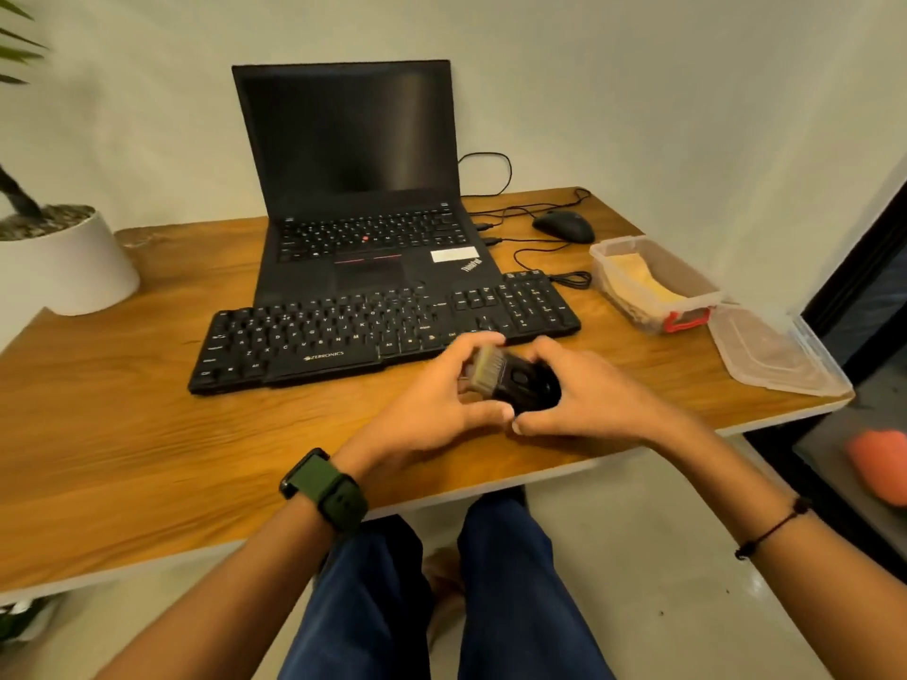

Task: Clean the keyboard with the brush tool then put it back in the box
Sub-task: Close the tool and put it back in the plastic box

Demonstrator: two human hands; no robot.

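Note:
The brush tool [510, 380], a black rounded body with a block of pale bristles at its left end, is held between both hands just in front of the black keyboard [373, 331]. My left hand [437, 390] grips the bristle end, fingers curled over it. My right hand [584, 395] grips the black body from the right. The clear plastic box [653, 282] with a red latch stands open at the right, a yellow cloth inside it. Its lid [775, 350] lies beside it near the table's right edge.
An open black laptop [363, 188] stands behind the keyboard. A black mouse [564, 225] and cables lie at the back right. A white plant pot [64, 257] sits at the far left. The wooden table [122, 434] ends just before my knees.

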